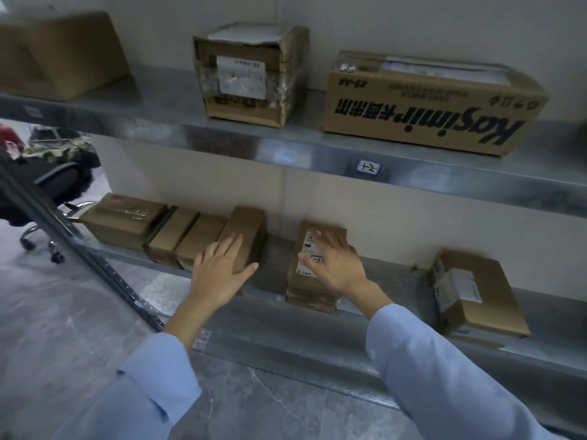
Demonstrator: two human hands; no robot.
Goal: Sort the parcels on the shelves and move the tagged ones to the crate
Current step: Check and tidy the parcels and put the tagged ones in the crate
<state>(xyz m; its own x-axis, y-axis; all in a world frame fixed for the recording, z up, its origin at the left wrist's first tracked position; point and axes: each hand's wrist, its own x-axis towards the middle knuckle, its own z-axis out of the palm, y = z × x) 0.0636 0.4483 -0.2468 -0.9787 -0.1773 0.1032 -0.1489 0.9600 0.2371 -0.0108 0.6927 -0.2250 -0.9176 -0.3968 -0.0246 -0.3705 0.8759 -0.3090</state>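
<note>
On the lower shelf (397, 315) a row of several brown parcels stands at the left. My left hand (222, 268) lies with straight fingers on the rightmost of them, a narrow box (249, 227). To its right lies a small parcel (309, 290) with a white label and a small tag. My right hand (335, 263) is spread flat on top of it, fingers straight. Another labelled parcel (476, 293) lies further right on the same shelf.
The upper shelf (286, 147), marked 1-2 on its front edge, carries a taped box (251, 74), a long printed carton (428, 100) and a plain box (60, 52) at the far left. An office chair (47, 192) stands left on the marble floor.
</note>
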